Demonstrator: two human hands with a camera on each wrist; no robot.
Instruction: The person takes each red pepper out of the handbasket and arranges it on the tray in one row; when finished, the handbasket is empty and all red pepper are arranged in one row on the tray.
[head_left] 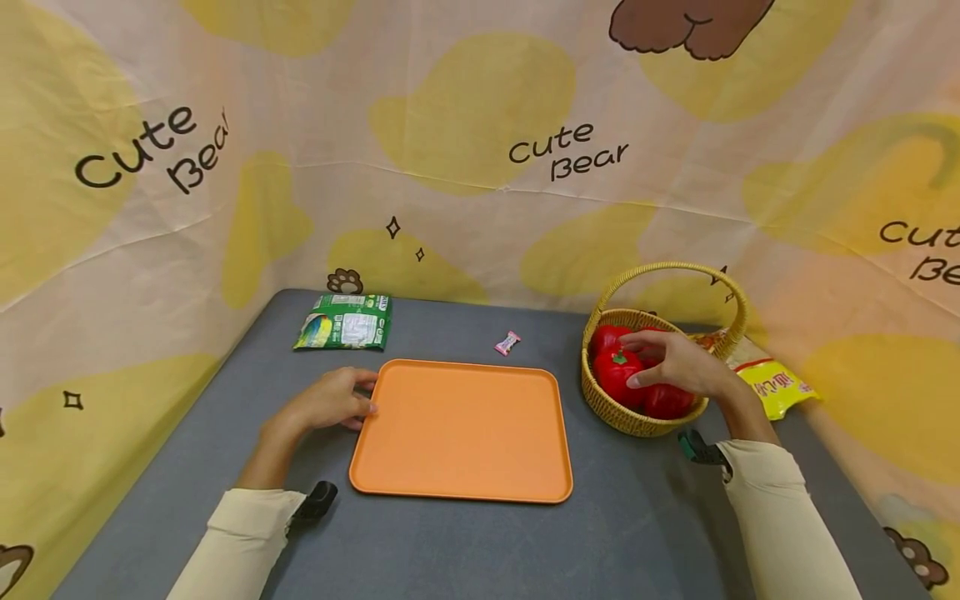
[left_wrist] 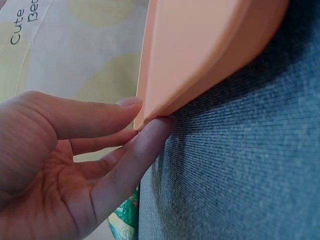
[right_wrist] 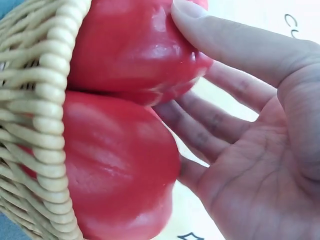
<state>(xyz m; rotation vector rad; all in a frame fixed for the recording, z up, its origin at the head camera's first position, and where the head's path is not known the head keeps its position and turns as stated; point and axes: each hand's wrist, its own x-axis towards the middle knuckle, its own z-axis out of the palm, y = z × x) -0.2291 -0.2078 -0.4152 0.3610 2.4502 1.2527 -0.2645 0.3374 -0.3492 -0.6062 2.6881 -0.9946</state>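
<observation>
My left hand point(head_left: 330, 402) pinches the left edge of an orange rectangular tray point(head_left: 461, 433) lying on the table. In the left wrist view the thumb lies on the rim and a fingertip sits just below it. Over a yellow wicker basket point(head_left: 637, 423) is my right hand point(head_left: 678, 362), its thumb and fingers spread around a red bell pepper point(right_wrist: 135, 45). The thumb tip overlaps that pepper's side and the other fingers reach behind it; the palm stays apart. Another red bell pepper point(right_wrist: 115, 165) sits below it in the right wrist view. Several red peppers fill the basket.
A green snack packet point(head_left: 348, 323) lies at the back left of the grey table point(head_left: 450, 550). A small pink wrapped candy point(head_left: 507, 342) lies behind the tray. Beside the basket is a yellow packet point(head_left: 776, 385). The basket's tall handle point(head_left: 678, 267) arches above it.
</observation>
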